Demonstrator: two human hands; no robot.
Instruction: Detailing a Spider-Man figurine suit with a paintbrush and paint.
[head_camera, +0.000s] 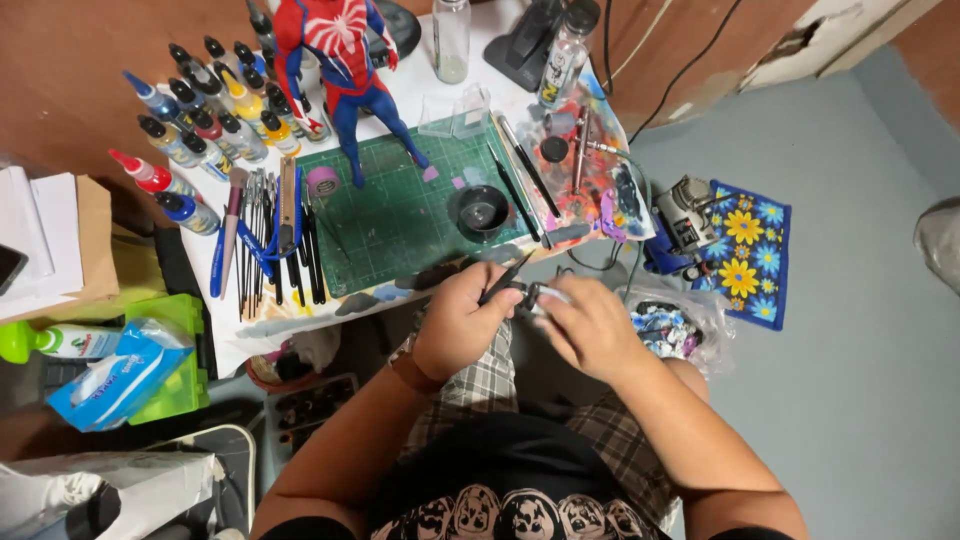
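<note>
Gripping a thin dark brush (512, 274), the left hand (460, 320) is seen just below the table edge, its fingers curled around the handle so that the tip slants up toward the cutting mat. A small dark and pale part (540, 296) is pinched in the fingers of the right hand (592, 328), which is held close against the left; what exactly the part is cannot be told. Both hands are kept above a lap in checked shorts (490, 385).

Beyond them a green cutting mat (400, 215) is laid on the white table (225, 330), with a small black cup (482, 211) set near its right edge. A row of brushes and tools (270, 240) is lined up to the left of the mat. An airbrush (583, 145) is rested on a paint-stained sheet at the right. Farther back, a red and blue action figure (345, 70) is stood upright on the mat, and dropper paint bottles (215, 110) are crowded beside it at the left.

On the floor to the right, a blue flowered cloth (750, 250) is spread.
</note>
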